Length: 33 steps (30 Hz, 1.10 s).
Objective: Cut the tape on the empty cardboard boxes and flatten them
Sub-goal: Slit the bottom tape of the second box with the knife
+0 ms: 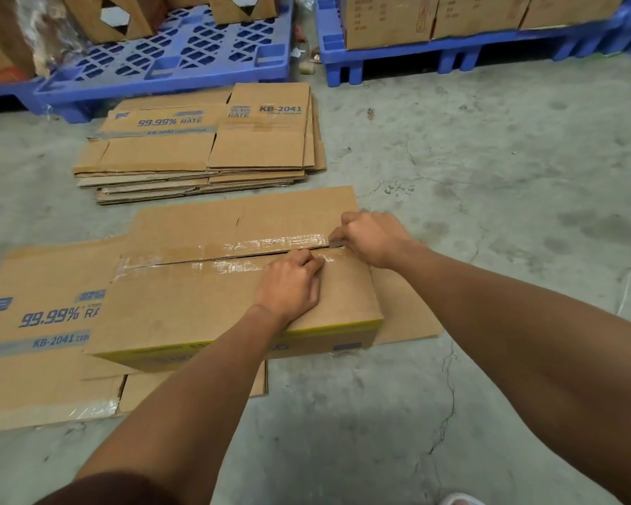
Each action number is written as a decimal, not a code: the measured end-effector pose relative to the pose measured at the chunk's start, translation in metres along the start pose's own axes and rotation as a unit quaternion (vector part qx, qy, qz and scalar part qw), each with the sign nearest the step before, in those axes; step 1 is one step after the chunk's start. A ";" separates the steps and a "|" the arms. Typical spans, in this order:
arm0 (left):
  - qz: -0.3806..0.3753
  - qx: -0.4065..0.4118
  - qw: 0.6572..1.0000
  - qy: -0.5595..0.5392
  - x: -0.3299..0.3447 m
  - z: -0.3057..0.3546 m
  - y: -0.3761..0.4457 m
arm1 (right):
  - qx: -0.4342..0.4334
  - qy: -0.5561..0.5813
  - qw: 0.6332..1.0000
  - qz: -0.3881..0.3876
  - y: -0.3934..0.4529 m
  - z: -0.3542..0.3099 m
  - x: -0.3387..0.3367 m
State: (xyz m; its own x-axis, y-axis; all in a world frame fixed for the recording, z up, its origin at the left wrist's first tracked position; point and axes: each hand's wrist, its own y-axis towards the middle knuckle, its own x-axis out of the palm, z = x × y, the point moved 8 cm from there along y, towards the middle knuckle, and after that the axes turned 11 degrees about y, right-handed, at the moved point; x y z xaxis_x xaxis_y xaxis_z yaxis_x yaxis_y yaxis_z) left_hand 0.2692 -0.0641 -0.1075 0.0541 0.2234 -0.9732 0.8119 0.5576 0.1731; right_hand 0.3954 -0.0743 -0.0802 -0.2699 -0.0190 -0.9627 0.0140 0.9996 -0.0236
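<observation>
A small cutter is pinched in the curled right hand, its tip set at the right end of the taped seam. The left hand is pressed knuckles-down on the box, fingers curled beside the slit and holding nothing. The box is perched on a flattened sheet on the floor. A shallow, steady draw leftward along the seam is called for, with those left fingers kept off the line. Open floor is seen to the right; a stack of flattened boxes and blue pallets are well behind.
</observation>
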 end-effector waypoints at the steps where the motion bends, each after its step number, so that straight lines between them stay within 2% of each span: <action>1: 0.000 -0.003 1.000 0.000 0.000 -0.001 0.000 | -0.002 -0.014 1.000 0.009 0.001 -0.002 -0.001; 10: 0.017 -0.039 0.999 0.013 -0.002 0.000 0.002 | 0.000 -0.075 0.996 0.042 -0.011 -0.002 0.000; 15: 0.039 -0.040 0.998 0.008 -0.002 0.001 0.005 | -0.008 -0.095 0.995 0.034 -0.012 -0.006 0.001; 22: 0.052 -0.050 0.997 0.020 -0.003 -0.002 0.003 | 0.016 -0.057 0.998 0.037 -0.015 0.011 -0.003; 29: -0.003 -0.094 0.994 0.046 -0.002 0.002 0.013 | 0.036 -0.048 0.997 0.042 -0.019 0.020 -0.005; 33: 0.019 -0.087 0.993 0.082 -0.006 0.005 0.011 | 0.052 -0.046 0.997 0.040 -0.025 0.034 -0.008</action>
State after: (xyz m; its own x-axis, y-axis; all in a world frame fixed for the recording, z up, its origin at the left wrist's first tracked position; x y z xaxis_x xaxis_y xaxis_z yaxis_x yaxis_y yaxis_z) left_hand 0.2806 -0.0628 -0.1005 -0.0239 0.3666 -0.9301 0.6976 0.6725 0.2471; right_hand 0.4297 -0.0994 -0.0807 -0.1753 0.0551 -0.9830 0.1339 0.9905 0.0316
